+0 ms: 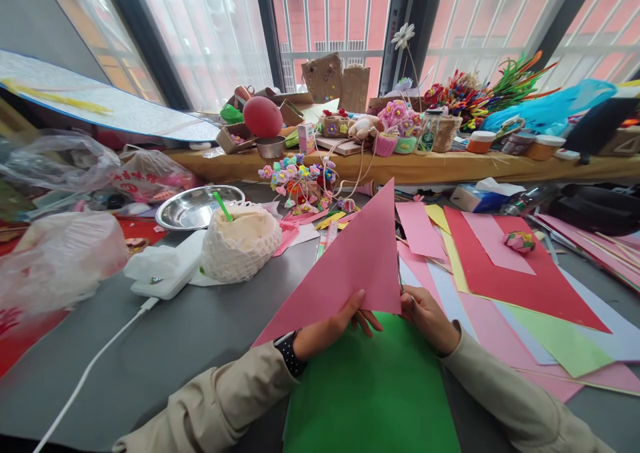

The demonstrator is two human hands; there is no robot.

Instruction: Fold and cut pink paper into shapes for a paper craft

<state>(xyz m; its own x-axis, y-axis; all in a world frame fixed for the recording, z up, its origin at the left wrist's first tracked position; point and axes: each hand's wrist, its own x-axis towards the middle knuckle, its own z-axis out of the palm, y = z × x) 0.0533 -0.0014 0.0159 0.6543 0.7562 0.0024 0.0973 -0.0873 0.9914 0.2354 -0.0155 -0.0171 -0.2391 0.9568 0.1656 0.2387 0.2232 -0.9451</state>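
Note:
A pink sheet of paper (345,260), triangular in outline, is raised above the green paper (375,386) in front of me. My left hand (340,323) pinches its lower edge, thumb on the near face and fingers behind. Close against the sheet's right edge, my right hand (425,313) is closed around scissors (401,281). Only a thin dark length of the scissors shows along the paper's edge; the rest is hidden by my fingers.
Coloured sheets, including a red one (480,260), overlap on the right. Left are a coconut in foam netting (240,243), a metal bowl (167,216), a white power strip (165,273) and plastic bags (65,260). Craft flowers (300,180) stand before a crowded ledge (225,166).

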